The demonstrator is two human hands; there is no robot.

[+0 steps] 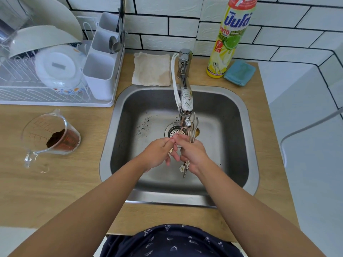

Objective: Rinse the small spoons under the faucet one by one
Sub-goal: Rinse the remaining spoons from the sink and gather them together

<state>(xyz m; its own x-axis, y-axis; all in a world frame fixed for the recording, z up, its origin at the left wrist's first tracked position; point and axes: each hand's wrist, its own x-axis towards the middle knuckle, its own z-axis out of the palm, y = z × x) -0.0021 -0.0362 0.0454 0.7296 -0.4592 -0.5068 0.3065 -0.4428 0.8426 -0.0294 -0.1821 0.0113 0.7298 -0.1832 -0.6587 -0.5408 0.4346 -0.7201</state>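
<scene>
Both hands are over the steel sink [232, 112], just below the faucet [185, 101]. My right hand [193, 154] grips a bunch of small spoons [194, 127]; their bowls stick up beside the faucet's nozzle and flower-shaped handle ends [183, 166] hang below the fist. My left hand [157, 154] pinches one thin spoon [179, 133] at the fingertips, touching the right hand. Its stem points up toward the nozzle. I cannot make out a water stream.
Dark specks lie on the sink floor left of the drain [173, 131]. A glass measuring jug [52, 136] with brown grounds stands on the counter at left. Behind it is a dish rack [55, 71] with a cutlery caddy [102, 58]. A cloth [151, 68], dish soap bottle [230, 38] and blue sponge [239, 72] sit behind the sink.
</scene>
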